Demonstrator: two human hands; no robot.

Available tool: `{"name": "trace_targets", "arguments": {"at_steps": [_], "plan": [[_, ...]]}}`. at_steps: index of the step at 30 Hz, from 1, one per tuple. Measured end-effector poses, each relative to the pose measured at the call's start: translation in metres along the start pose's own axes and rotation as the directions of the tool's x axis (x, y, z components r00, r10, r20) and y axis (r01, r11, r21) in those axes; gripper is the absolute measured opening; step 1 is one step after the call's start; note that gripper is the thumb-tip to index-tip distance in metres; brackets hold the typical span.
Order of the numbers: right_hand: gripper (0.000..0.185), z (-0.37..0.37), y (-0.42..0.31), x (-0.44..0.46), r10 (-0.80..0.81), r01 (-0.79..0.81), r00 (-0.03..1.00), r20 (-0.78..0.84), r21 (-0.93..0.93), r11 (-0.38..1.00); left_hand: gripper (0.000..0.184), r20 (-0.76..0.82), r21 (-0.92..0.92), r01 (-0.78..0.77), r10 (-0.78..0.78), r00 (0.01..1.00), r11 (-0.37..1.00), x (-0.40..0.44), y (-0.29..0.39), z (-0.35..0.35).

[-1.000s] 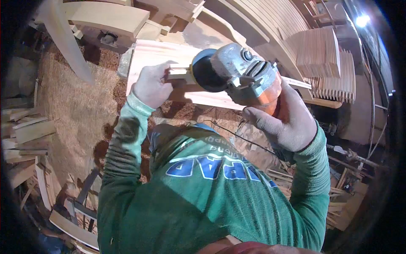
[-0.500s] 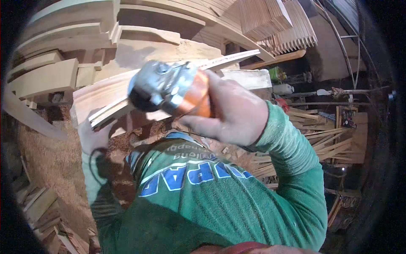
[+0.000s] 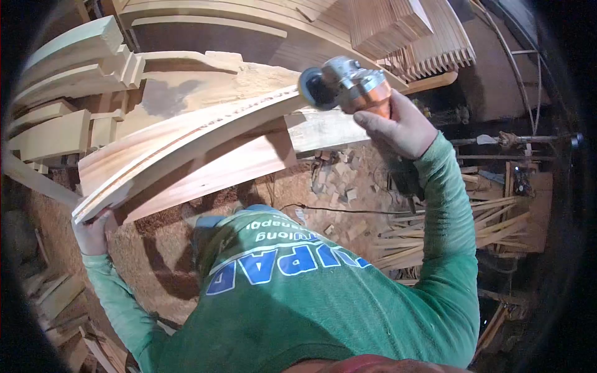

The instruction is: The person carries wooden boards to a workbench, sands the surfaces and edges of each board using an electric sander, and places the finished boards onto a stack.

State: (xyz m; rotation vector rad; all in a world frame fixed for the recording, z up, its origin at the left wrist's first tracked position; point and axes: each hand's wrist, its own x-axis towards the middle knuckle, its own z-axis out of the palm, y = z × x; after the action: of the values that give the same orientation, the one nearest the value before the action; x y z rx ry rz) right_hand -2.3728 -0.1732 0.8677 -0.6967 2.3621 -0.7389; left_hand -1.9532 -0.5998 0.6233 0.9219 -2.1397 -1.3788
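Upside-down on the green shirt point(image 3: 267, 317), big blue letters point(image 3: 298, 260) are spelling "UPAD"; smaller white letters point(image 3: 281, 236) are showing "ulong".

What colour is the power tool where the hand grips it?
The power tool is orange there, best seen in the head view.

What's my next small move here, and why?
Probably draw the grinder along the curved strip toward your left hand, since the disc sits near the strip's far end, your right hand grips the grinder, and your left holds the opposite end.
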Motion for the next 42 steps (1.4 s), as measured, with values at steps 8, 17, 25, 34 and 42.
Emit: {"name": "trace_targets", "arguments": {"at_steps": [8, 17, 25, 34, 42], "plan": [[0.028, -0.059, 0.099, -0.009, 0.187, -0.112, 0.959, -0.213, 0.324, 0.939, 0.039, 0.029, -0.049, 0.058, -0.057, 0.998, 0.997, 0.000, 0.001, -0.008], [0.042, -0.001, 0.195, -0.078, 0.246, 0.000, 0.880, -0.406, 0.518, 0.855, 0.054, 0.181, 0.339, -0.234, 0.181, 0.967, 0.911, 0.026, 0.145, 0.008], [0.041, 0.060, 0.169, -0.110, 0.409, 0.001, 0.804, -0.431, 0.689, 0.725, 0.074, 0.579, -0.467, -0.290, 0.537, 0.613, 0.835, -0.029, 0.299, 0.161], [0.042, 0.094, 0.159, -0.120, 0.460, 0.042, 0.733, -0.502, 0.708, 0.705, 0.059, 0.300, -0.833, 0.430, 0.937, -0.177, 0.348, -0.077, 0.333, 0.257], [0.044, 0.089, 0.146, -0.097, 0.473, 0.402, 0.704, -0.529, 0.847, 0.349, 0.073, 0.789, -0.301, -0.172, 0.346, 0.508, 0.938, -0.091, 0.285, 0.353]]}}
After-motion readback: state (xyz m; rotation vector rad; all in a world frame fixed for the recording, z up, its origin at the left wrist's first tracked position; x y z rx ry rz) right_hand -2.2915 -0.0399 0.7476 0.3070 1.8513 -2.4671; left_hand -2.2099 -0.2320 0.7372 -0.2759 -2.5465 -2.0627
